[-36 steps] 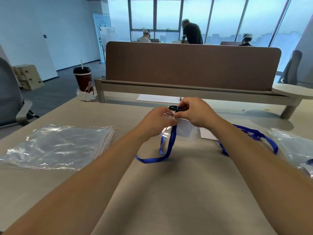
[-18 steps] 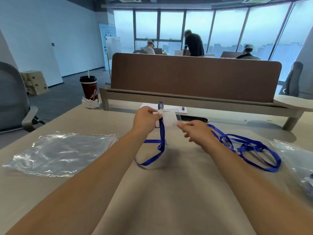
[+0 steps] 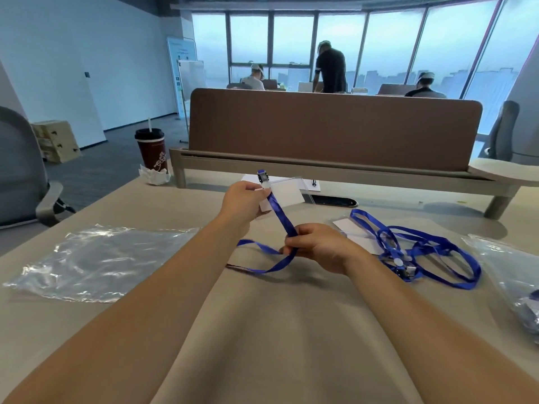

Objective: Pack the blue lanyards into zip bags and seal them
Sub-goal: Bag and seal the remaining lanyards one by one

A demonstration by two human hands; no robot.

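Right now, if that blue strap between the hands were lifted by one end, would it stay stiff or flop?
Probably flop: the blue strap runs straight only between the left hand and right hand; beyond, it sags in a loose loop onto the table. It looks thin and flat, so likely light.

This is an open-plan office. A long pale desk (image 3: 291,330) carries a brown divider (image 3: 335,129) at 12 o'clock. Beyond it, people (image 3: 331,71) work at further desks before a wall of windows (image 3: 291,39) showing city towers. Swivel chairs stand at 9 o'clock (image 3: 20,170) and 2 o'clock (image 3: 501,129). A takeaway cup (image 3: 153,150) sits at 11 o'clock, with a banner (image 3: 182,53) farther off behind it. Grey carpet (image 3: 96,167) lies at 10 o'clock.
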